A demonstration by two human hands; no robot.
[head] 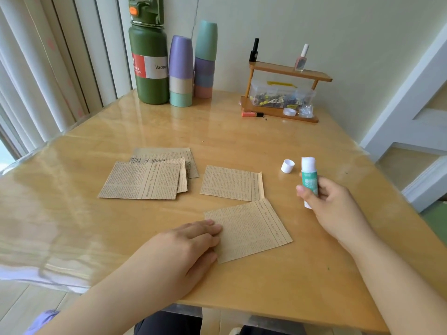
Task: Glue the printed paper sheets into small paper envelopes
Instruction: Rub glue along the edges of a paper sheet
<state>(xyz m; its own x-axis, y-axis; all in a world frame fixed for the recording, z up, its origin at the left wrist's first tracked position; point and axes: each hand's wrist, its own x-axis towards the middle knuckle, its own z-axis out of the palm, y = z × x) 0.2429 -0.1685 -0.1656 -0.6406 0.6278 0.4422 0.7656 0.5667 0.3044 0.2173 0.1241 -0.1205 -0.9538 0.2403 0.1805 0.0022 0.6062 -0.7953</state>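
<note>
A folded brown printed paper sheet (254, 228) lies near the table's front edge. My left hand (191, 245) rests flat on its left part, fingers straight. My right hand (331, 206) grips a green and white glue stick (309, 177), uncapped and upright, to the right of the sheet and above the table. The stick's white cap (287, 166) lies on the table just left of it. A second folded sheet (231, 183) with a narrow flap on its right side lies behind the first. A pile of several printed sheets (150, 177) lies at the left.
At the back stand a green vacuum flask (150, 66) and two stacks of pastel cups (181, 73). A small wooden shelf (285, 76) at the back right carries nail polish bottles and a clear box. An orange marker (251, 114) lies before it. The wooden table (72, 213) ends close to me.
</note>
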